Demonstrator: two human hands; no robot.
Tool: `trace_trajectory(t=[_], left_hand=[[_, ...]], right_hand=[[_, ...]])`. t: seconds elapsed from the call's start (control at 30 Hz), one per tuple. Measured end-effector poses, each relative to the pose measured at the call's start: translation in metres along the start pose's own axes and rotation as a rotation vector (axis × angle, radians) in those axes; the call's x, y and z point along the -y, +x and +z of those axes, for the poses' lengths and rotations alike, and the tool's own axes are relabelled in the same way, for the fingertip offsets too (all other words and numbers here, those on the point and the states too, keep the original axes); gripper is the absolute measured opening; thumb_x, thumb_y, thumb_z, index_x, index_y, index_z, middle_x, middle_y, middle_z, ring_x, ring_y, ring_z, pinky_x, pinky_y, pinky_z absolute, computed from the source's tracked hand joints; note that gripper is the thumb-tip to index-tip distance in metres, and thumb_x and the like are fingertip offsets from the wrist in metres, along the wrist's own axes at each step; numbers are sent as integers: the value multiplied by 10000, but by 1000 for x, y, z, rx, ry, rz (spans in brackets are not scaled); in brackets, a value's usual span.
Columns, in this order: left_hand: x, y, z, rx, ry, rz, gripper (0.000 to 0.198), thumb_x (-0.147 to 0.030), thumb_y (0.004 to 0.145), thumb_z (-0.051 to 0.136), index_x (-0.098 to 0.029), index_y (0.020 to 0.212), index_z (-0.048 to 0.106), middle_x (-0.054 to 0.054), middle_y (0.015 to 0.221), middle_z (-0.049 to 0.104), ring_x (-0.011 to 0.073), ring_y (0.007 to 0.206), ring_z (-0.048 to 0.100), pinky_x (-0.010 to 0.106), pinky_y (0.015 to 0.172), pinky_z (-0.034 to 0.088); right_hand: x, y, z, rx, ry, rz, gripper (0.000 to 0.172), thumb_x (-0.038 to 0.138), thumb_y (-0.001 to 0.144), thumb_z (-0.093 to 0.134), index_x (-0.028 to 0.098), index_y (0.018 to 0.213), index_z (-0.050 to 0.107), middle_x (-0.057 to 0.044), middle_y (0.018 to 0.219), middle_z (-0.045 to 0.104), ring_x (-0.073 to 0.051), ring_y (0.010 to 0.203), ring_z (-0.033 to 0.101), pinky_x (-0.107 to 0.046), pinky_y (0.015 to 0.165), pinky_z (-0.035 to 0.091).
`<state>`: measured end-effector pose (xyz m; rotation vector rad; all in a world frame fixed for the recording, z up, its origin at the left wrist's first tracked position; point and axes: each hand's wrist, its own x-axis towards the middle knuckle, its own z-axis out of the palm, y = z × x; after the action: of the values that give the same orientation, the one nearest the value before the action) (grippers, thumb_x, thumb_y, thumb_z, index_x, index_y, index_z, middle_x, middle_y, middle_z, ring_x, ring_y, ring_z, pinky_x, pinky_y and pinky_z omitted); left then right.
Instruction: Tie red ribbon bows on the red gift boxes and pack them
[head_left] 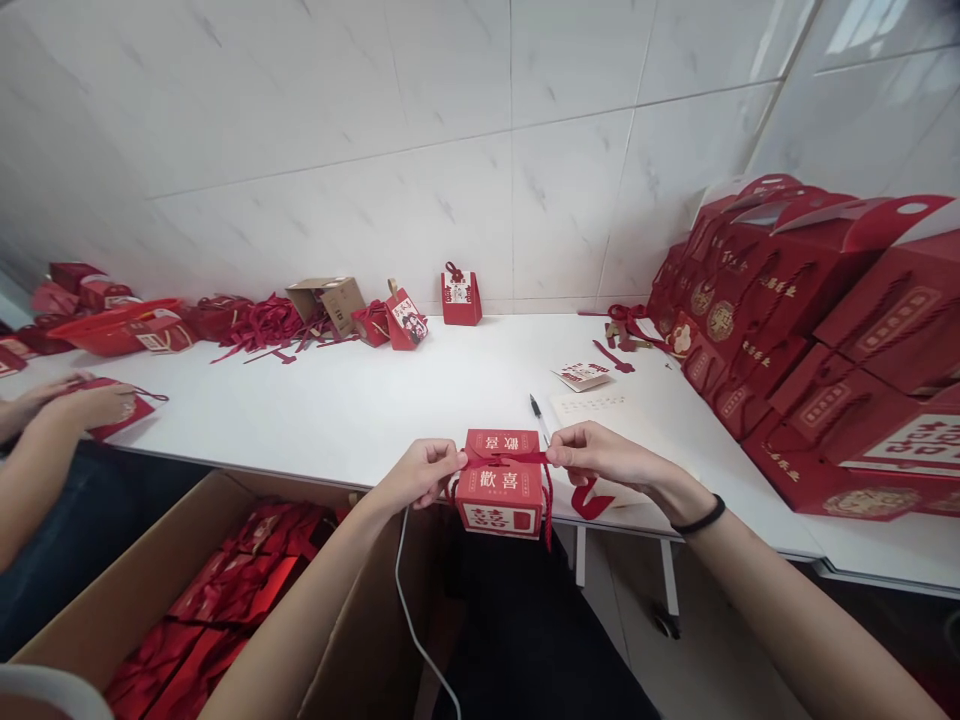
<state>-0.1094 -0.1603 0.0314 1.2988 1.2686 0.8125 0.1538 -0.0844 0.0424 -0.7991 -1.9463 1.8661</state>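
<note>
A small red box with pale lettering sits at the table's front edge, between my hands. A red ribbon crosses its top and is looped at the middle. My left hand pinches the ribbon at the box's left side. At the right side, my right hand pinches the other part of the ribbon, and a loose red tail hangs below that hand. Dark red cords hang down both sides of the box.
Red gift boxes are stacked at the right. A pen and a written card lie behind my right hand. An open carton of red boxes stands lower left. Another person's hands hold a red item at the left.
</note>
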Motion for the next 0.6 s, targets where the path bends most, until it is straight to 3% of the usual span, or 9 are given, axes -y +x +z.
trace_trajectory(t=[0.2,0.33,0.6], left_hand=[[-24,-6,19,-95,-21,39,412,-541,729,582,-190,634,387,-103,355,409,52,268,393,138,272,272],[-30,-5,22,-73,2,58,352,-498,733,599,-199,744,414,-108,384,440,57,279,386,142,279,267],[-45,-18,10,23,187,184,217,-381,789,543,-172,780,487,-52,544,499,74,499,474,202,501,393]], right_hand=[[31,-4,23,-141,91,-232,297,448,748,658,155,742,606,-25,724,610,-124,673,562,-242,631,453],[34,10,39,-180,62,-299,251,411,728,675,164,771,657,-60,934,658,-174,849,604,-304,766,475],[21,20,49,-363,-159,-394,191,321,794,569,169,814,684,-44,854,695,-192,803,629,-322,753,481]])
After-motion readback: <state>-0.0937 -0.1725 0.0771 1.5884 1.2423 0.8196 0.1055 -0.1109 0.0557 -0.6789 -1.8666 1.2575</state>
